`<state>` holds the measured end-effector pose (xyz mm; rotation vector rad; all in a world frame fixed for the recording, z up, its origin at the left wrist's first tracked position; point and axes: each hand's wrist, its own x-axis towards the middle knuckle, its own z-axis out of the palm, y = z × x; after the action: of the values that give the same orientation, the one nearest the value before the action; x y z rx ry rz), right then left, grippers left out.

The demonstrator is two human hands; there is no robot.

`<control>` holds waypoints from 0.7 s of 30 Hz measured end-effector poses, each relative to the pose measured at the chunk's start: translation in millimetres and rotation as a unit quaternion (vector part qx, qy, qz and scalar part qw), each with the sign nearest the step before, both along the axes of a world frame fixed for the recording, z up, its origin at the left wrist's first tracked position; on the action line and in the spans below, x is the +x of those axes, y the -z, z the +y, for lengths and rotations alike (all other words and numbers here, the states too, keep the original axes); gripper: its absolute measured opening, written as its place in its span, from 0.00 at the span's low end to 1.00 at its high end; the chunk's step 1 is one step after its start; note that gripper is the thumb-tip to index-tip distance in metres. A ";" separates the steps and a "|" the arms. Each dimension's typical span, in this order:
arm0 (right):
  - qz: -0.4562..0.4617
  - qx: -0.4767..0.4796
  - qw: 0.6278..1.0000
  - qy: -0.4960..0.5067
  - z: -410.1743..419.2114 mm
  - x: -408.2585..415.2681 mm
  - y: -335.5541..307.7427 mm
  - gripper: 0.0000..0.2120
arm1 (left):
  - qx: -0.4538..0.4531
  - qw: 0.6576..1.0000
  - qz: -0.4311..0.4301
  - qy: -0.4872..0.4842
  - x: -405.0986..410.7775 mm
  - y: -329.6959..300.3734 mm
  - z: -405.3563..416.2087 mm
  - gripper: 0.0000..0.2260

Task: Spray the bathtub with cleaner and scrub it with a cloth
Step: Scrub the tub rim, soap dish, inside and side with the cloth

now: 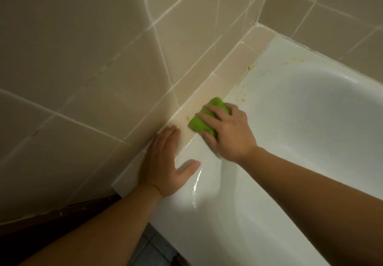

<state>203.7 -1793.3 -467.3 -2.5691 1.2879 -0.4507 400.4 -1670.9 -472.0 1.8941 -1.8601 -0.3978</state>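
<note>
The right hand (227,132) is gripping a bright green fuzzy cloth (204,118), bunched into a wad, with the fingers curled over its top and the thumb tucked along its near side. The cloth is sitting at about 12 o'clock from the middle of the frame, pressed down where the flat rim of the glossy white enamel bathtub (290,120) is meeting the narrow beige tiled ledge (219,79) that is running along the wall. Part of the cloth is lying over the ledge and part over the tub rim.

The left hand (165,162) is lying flat and spread wide, holding nothing, at about 8 o'clock from the cloth and just beside it without touching it. Its fingers are resting along the ledge against the foot of the beige tiled wall (93,58), and its thumb is stretching out onto the tub rim.

A wet sheen (196,185) is glinting on the rim at 4 o'clock from the left thumb. Small yellowish stains (249,68) are showing on the rim and the caulk line at about 1 o'clock from the cloth, towards the far corner. The tub's curved basin is filling the 3 o'clock side of the view. Both bare forearms are reaching in from 6 o'clock
</note>
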 end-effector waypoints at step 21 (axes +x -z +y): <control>0.040 0.021 0.999 -0.021 -20.5 31.1 -11.4 0.20 | -0.006 0.998 0.009 -0.062 -5.3 -4.2 -2.8 0.43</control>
<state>234.8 -1813.8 -456.0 -2.5983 1.2524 -0.3132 395.2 -1673.7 -467.8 1.9775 -1.7192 -0.3615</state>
